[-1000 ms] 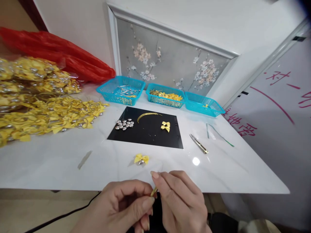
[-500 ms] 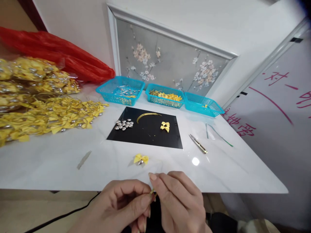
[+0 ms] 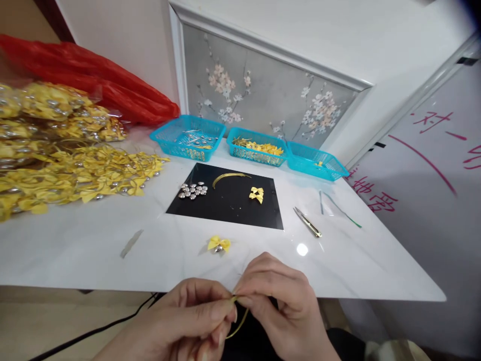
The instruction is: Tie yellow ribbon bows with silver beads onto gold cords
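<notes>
Both hands meet at the table's front edge, pinching one thin yellow-gold cord [image 3: 240, 326]. My left hand [image 3: 188, 318] is closed, its thumb and index finger gripping the cord near its tips. My right hand [image 3: 280, 301] is closed too, pinching the same cord just to the right. A loop of cord hangs below the fingertips; its ends are hidden by the fingers. Just beyond the hands lies a yellow ribbon bow [image 3: 219, 244] with a silver bead at its middle, on the white table [image 3: 169, 250].
A black mat [image 3: 225, 205] carries silver beads [image 3: 193, 190], gold cords [image 3: 229, 175] and yellow bows [image 3: 256, 194]. Thread snips [image 3: 307, 222] lie right of it. Blue baskets [image 3: 188, 138] line the wall. Many finished-looking bow pieces [image 3: 93, 173] are heaped at left beside a red bag [image 3: 90, 75].
My right hand has shifted its hold, its fingers now bent into a pinch against the left fingertips. More of the cord's loop shows below the hands.
</notes>
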A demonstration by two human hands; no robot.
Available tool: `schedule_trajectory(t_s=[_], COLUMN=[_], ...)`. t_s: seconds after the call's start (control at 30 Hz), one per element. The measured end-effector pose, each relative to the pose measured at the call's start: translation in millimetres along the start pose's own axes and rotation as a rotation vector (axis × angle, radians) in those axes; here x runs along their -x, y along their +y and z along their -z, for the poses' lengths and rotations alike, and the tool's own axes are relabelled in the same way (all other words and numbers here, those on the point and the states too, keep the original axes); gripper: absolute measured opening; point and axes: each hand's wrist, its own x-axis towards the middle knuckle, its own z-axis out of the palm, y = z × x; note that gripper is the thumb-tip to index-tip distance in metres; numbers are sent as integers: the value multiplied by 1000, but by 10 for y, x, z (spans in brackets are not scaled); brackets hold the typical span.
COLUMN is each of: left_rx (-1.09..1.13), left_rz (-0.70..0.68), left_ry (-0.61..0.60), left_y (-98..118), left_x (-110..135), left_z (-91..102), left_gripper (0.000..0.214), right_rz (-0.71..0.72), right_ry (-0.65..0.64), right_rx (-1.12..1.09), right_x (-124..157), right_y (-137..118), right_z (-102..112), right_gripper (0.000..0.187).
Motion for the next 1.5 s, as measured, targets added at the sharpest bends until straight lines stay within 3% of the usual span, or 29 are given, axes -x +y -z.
schedule_trajectory(t_s=[0.13, 0.3, 0.4, 0.53, 0.73, 0.97, 1.17, 1.37, 1.5], left_rx=[24, -161, -467, -888, -1238, -1328, -1389, -1477, -1508], left_rz=[-11, -134, -327, -598, -837, -827, -805, -797, -856], left_ry=[-103, -98, 35, 277, 331, 268, 301, 240, 388], left_y=[32, 39, -8, -80, -30, 51, 48, 54, 291], left_x=[10, 37, 33, 6, -15, -12, -52, -71, -152], left_z=[-19, -45, -48, -33, -67, -125, -73, -15, 38], left_gripper=[17, 22, 31, 13, 13, 23, 23, 21, 23], right_rz=[106, 139, 94, 41, 21, -1, 12, -47, -108], right_ry=[-30, -67, -90, -119, -110, -127, -170, -165, -95], right_rx=[197, 447, 546, 591, 623, 606, 694, 709, 611], right_x=[-13, -12, 10, 46, 34, 32, 63, 78, 73], right_y=[-62, -141, -164, -172, -181, -140, -43, 39, 89], right_z=[17, 47, 39, 11, -5, 11, 0, -43, -70], right_gripper=[24, 23, 21, 20, 19, 18, 21, 22, 22])
